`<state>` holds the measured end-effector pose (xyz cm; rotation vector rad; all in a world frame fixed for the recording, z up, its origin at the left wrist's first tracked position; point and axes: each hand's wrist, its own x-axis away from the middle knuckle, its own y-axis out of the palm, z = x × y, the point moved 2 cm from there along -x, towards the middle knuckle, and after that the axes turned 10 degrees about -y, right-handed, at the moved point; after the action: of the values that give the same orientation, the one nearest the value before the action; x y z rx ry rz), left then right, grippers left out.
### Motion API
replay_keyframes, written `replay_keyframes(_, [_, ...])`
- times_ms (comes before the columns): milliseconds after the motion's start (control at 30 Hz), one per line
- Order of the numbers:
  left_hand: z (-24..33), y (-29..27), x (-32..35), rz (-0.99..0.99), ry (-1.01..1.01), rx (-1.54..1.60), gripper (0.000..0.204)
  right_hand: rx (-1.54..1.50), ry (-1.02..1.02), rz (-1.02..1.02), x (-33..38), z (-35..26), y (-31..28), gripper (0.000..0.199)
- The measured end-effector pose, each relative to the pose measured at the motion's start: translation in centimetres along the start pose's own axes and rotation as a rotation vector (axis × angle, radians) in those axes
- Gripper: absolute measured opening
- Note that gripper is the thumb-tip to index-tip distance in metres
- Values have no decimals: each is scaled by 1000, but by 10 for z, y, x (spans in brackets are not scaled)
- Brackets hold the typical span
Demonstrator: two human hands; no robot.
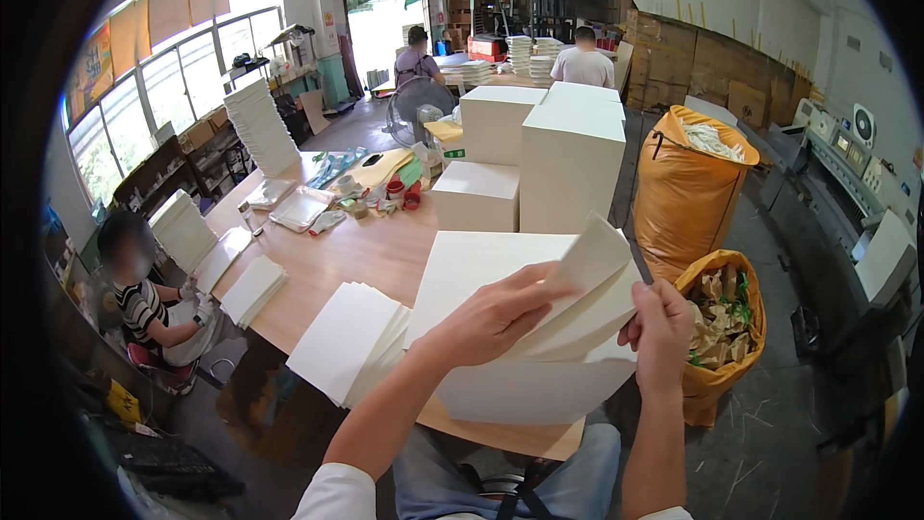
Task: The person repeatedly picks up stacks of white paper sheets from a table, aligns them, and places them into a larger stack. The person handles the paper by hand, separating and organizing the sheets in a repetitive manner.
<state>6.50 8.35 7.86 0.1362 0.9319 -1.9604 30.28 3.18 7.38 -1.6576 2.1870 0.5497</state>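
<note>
In front of me a large stack of cream-white paper sheets lies at the table's near right corner. Its upper sheets are bent up and fanned at the right, one lifted flap standing highest. My left hand reaches across the stack, fingers stretched out against the bent sheets; its fingertips are slightly blurred. At the stack's right edge my right hand is closed, with a thin dark blade-like strip sticking up from it beside the sheets. The strip's lower part is hidden in the fingers. A fanned paper pile sits left of the stack.
Tall white paper blocks stand behind the stack. On the wooden table are red cups and a clear tray. Orange sacks stand right. A seated person handles paper at left; two people are farther back.
</note>
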Motion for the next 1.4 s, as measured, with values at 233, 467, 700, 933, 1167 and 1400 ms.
replay_keyframes(233, [0,0,4,-61,-38,-33,46,-300,118,8,-2,2,0,36])
replay_keyframes(467, [4,2,3,-61,-65,-37,53,660,-492,-74,39,0,-14,19])
replay_keyframes(700, [18,9,6,-59,208,-477,69,696,-548,-547,50,-4,-2,40])
replay_keyframes(933, [-3,15,2,-55,123,-455,51,697,-461,-528,47,-9,4,40])
replay_keyframes(1167, [-1,13,3,-48,48,-404,50,596,-340,-128,48,10,-38,14])
replay_keyframes(1400, [4,12,4,-58,2,-319,69,812,130,-326,18,-22,-40,42])
